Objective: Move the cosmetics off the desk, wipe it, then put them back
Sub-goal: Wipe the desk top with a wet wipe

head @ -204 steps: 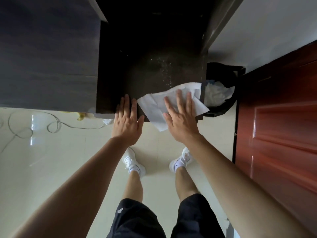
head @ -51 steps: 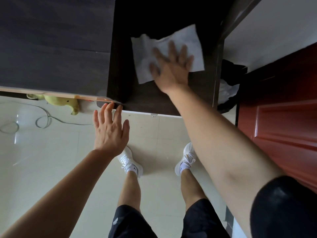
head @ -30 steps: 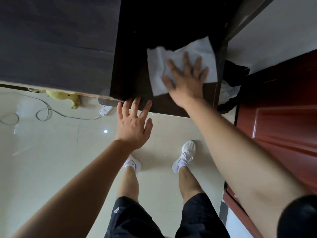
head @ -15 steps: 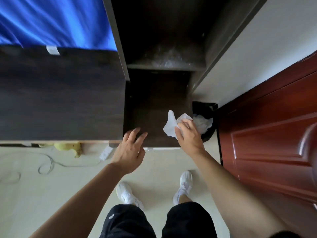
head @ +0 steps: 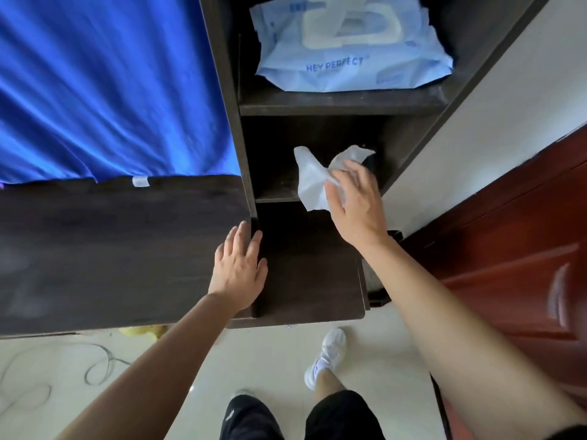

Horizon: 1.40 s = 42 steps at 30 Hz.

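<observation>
Now my right hand has lifted off the desk, fingers pinched on the bunched wipe by the low shelf. My left hand lies open and flat at eight o'clock, holding nothing. No cosmetics show. Wipes pack sits at twelve o'clock.

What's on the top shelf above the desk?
A pale blue pack of wet wipes lies on the top shelf, filling most of its width. Whatever sits behind or beneath the pack is covered or out of frame.
</observation>
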{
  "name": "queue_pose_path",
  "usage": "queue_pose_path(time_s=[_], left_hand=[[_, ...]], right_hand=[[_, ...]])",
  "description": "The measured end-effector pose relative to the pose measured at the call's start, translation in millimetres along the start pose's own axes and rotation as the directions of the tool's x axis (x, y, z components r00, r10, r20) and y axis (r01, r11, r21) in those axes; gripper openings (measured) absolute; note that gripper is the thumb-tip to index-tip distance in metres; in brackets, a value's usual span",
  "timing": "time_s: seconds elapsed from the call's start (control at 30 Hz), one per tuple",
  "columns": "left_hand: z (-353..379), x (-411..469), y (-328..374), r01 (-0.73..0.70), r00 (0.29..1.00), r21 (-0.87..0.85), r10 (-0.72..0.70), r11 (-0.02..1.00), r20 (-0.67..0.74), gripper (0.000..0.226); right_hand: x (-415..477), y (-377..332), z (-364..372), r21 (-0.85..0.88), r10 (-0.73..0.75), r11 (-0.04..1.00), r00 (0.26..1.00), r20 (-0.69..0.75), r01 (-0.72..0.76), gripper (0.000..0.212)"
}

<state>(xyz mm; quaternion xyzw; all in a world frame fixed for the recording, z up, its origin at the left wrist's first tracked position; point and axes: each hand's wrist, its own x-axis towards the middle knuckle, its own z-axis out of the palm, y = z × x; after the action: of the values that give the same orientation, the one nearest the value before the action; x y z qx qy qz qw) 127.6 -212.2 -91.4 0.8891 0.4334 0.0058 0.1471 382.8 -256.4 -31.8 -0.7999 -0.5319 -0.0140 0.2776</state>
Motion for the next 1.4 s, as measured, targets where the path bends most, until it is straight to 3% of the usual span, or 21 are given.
queue_pose_path(time_s=[0.1,0.17,0.3,0.53,0.67,0.83,0.93,1.03,1.13,1.27,1.33,1.4], left_hand=[[17,12,-8,0.072,0.997,0.04,-0.074,0.997,0.037,0.063],[27,15,-12,0.098,0.993,0.069,-0.103,0.993,0.062,0.066],[42,18,-18,0.136,0.982,0.112,-0.149,0.984,0.12,0.076],[56,17,-22,0.132,0.983,0.157,-0.15,0.979,0.105,0.084],[61,16,-23,0.127,0.986,0.162,-0.142,0.979,0.085,0.082],[65,16,-25,0.117,0.99,0.174,-0.128,0.978,0.052,0.08],[66,15,-25,0.11,0.992,0.172,-0.119,0.979,0.046,0.079],[65,15,-24,0.112,0.992,0.158,-0.12,0.981,0.043,0.08],[65,16,-25,0.107,0.992,0.171,-0.116,0.979,0.044,0.082],[65,15,-25,0.115,0.991,0.165,-0.124,0.98,0.047,0.084],[65,16,-24,0.117,0.991,0.17,-0.127,0.978,0.048,0.085],[64,16,-23,0.119,0.99,0.173,-0.13,0.978,0.054,0.085]], right_hand=[[13,11,31,-0.149,0.027,0.989,0.972,0.234,0.009,0.049],[11,16,47,-0.247,0.052,0.969,0.952,0.3,0.025,0.052],[14,7,61,-0.257,0.093,0.966,0.97,0.223,-0.034,0.052],[44,-36,87,-0.185,0.087,0.983,0.932,0.352,-0.021,0.055],[36,-18,74,-0.231,0.027,0.97,0.914,0.404,0.074,0.058],[25,31,39,-0.39,0.199,0.919,0.926,0.32,-0.063,0.067],[35,24,47,-0.377,0.239,0.92,0.915,0.325,-0.107,0.068],[47,-16,77,-0.334,0.194,0.939,0.924,0.328,-0.079,0.062],[49,-56,101,-0.313,0.074,0.948,0.919,0.386,0.055,0.058],[30,-52,90,-0.246,-0.081,0.945,0.885,0.458,0.214,0.054],[22,-26,75,-0.232,-0.066,0.954,0.887,0.458,0.191,0.058],[26,1,61,-0.27,0.057,0.961,0.904,0.423,0.066,0.065]])
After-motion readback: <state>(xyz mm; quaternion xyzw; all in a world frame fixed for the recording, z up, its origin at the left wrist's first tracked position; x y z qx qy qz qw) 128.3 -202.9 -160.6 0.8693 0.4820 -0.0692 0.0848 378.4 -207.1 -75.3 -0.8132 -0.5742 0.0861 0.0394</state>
